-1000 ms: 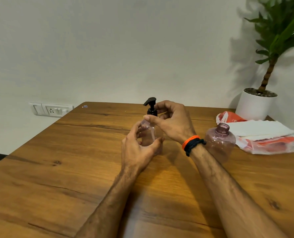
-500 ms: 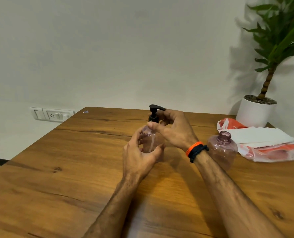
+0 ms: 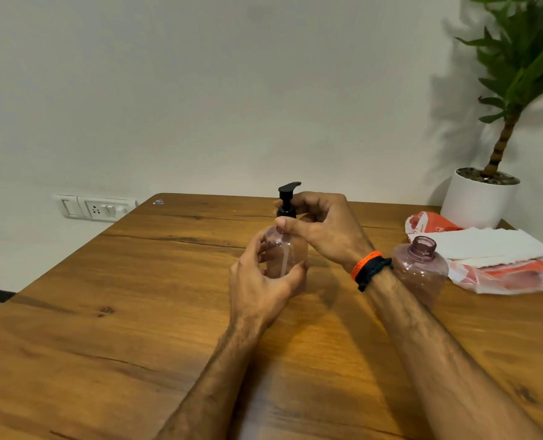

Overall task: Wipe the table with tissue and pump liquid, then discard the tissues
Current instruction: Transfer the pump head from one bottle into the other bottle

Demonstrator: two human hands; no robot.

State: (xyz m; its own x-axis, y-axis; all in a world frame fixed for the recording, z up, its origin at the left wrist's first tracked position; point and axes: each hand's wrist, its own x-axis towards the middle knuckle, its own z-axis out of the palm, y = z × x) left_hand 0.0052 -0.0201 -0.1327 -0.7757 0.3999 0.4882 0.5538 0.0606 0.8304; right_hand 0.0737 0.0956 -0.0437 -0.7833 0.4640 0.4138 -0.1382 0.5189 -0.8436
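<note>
- Head view: pump bottle (image 3: 284, 254) upright, long axis vertical, mid-table (image 3: 136, 312), between both hands.
- Left hand (image 3: 263, 281) wraps the bottle body; right hand (image 3: 324, 231) pinches its black collar, nearest the pump head (image 3: 288, 188).
- Tissues (image 3: 492, 244) well right of the bottle, beyond an open second bottle (image 3: 421, 271); right hand nearer.

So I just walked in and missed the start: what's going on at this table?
A person is working on a pump bottle on the wooden table. The left hand grips its body while the right hand holds the black pump collar. A second, open bottle and the tissues sit untouched to the right.
</note>
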